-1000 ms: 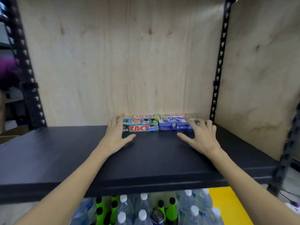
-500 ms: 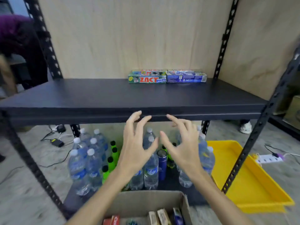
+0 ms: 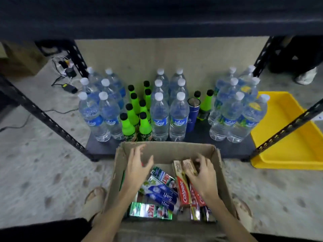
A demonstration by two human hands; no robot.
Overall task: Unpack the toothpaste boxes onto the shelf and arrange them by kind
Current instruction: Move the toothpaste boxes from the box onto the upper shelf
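Hands worked inside the cardboard carton (image 3: 167, 151) on the floor, seen from the head camera looking straight down, the only view. The left hand (image 3: 138, 167) hovered with fingers spread and loosely bent over the carton's left half, holding nothing, probably poised to pick its own box. The right hand (image 3: 203, 173) curled its fingers onto the tan toothpaste box (image 3: 188, 165) standing against the red Colgate box (image 3: 182, 184), apparently to pull out matching kinds together. Blue Salt boxes (image 3: 162, 193) and a green Zact box (image 3: 150, 211) lay jumbled in the middle, yet to be unpacked. The dark shelf (image 3: 157, 16) crossed the top edge, directly above the water bottles (image 3: 160, 116) and green bottles (image 3: 130, 119); a yellow tray (image 3: 297, 137) sat right.
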